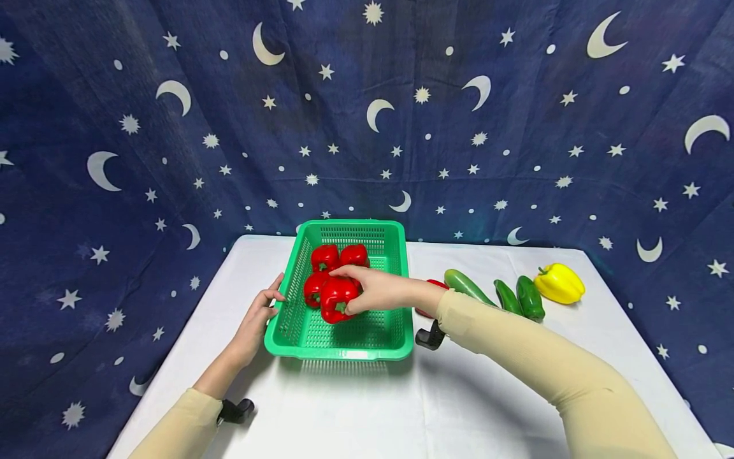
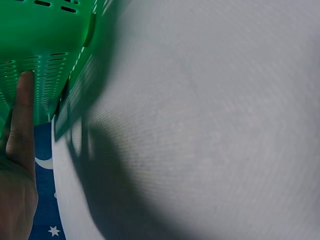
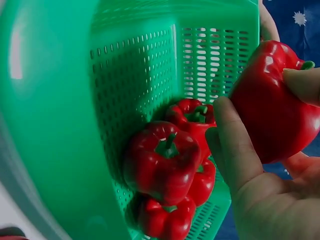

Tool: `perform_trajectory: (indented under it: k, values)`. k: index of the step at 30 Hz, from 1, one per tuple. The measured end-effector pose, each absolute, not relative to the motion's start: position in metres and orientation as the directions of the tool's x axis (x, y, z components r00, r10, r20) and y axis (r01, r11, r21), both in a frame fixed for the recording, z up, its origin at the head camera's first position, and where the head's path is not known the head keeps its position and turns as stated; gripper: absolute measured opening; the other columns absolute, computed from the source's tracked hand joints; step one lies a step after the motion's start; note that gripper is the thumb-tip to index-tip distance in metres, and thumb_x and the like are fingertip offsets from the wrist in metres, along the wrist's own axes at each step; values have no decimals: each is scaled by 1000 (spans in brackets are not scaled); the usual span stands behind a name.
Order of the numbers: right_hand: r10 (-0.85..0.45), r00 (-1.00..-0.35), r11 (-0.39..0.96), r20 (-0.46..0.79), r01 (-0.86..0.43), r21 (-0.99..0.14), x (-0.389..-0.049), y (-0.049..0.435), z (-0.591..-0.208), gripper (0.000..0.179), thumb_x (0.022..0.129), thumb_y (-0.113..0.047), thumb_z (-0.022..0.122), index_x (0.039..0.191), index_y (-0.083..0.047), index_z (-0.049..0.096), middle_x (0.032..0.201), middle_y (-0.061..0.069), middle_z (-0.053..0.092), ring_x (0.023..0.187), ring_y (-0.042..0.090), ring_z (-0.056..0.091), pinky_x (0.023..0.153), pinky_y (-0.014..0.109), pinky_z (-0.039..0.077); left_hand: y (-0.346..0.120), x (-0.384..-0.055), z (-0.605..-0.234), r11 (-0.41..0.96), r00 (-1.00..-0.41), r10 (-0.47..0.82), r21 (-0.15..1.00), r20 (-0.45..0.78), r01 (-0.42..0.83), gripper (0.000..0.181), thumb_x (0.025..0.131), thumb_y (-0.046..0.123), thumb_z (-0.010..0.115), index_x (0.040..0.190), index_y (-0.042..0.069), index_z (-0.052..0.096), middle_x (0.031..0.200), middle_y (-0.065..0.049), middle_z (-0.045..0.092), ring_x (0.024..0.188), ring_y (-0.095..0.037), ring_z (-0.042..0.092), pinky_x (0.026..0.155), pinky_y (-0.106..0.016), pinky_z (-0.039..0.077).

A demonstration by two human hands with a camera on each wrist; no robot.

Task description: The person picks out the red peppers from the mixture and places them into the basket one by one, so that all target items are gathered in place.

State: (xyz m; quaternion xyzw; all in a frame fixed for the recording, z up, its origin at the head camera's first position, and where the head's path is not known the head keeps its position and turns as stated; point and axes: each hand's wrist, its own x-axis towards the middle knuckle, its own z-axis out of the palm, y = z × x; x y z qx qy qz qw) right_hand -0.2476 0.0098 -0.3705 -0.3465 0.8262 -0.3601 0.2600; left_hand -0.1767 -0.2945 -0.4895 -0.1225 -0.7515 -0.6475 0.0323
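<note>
My right hand point(image 1: 375, 290) holds a red bell pepper point(image 1: 337, 298) over the green basket point(image 1: 338, 352), thumb near its green stem and fingers around its side. In the right wrist view the held bell pepper point(image 3: 272, 112) tilts with its stem to the right. Several other red bell peppers point(image 3: 162, 162) lie together inside the basket. My left hand point(image 1: 255, 322) grips the basket's left rim, its fingers bent at the edge. The left wrist view shows a left finger point(image 2: 24, 117) extended against the basket's perforated outer wall point(image 2: 45, 75).
Right of the basket, a red vegetable point(image 1: 423, 313) is partly hidden by my right forearm. Beyond it lie a long green cucumber point(image 1: 466, 284), two dark green peppers point(image 1: 529, 297) and a yellow bell pepper point(image 1: 560, 284). A star-patterned curtain point(image 1: 367, 159) borders the white table point(image 1: 344, 414).
</note>
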Motion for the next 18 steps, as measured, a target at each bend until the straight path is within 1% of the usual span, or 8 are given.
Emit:
perform_trajectory:
  k: [4, 10, 14, 18]
  values:
    - [-775, -600, 490, -200, -369, -790, -248, 2, -375, 77, 80, -14, 73, 151, -21, 44, 136, -3, 52, 116, 18, 54, 87, 32, 53, -295, -177, -490, 141, -969, 141, 965, 203, 222, 25, 97, -1, 31, 120, -4, 41, 171, -6, 14, 155, -36, 3, 102, -19, 33]
    - [-798, -559, 493, -224, -392, -777, -251, -10, -380, 76, 80, -10, 74, 150, -16, 45, 130, -2, 55, 112, 18, 55, 84, 31, 53, -295, -176, -491, 118, -966, 142, 965, 218, 236, 26, 96, -2, 32, 119, -4, 42, 171, -5, 16, 156, -31, 5, 106, -18, 27]
    - [-802, -542, 516, -250, -419, -747, -253, -16, -380, 75, 79, -11, 77, 148, -16, 46, 128, -2, 55, 112, 19, 54, 83, 31, 53, -295, -176, -490, 109, -964, 150, 966, 218, 235, 26, 96, -3, 32, 120, -5, 42, 171, -4, 15, 156, -30, 5, 106, -18, 28]
    - [-803, -524, 547, -282, -463, -697, -255, -20, -379, 77, 79, -16, 79, 149, -16, 45, 130, -1, 55, 114, 19, 53, 83, 30, 53, -296, -176, -490, 112, -965, 152, 966, 214, 232, 26, 97, -3, 31, 120, -4, 42, 171, -3, 15, 156, -29, 5, 106, -18, 28]
